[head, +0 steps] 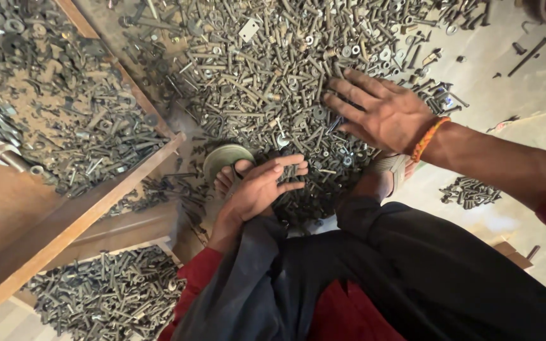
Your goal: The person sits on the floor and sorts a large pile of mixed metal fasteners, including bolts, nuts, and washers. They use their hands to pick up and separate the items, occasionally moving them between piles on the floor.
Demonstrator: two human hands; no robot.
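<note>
Right hand (pixel 383 110) lies flat, released, on the bolt heap (pixel 266 76); left hand (pixel 261 186) waits cupped, empty; rake shallowly, keeping fingers spread.

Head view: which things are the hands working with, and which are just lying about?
In hand:
right hand, spread flat on the bolt pile
left hand, palm up, beside the pile's near edge

Lying about:
wooden tray of hardware
small bolt heap
lower bolt heap
green sandal
</note>
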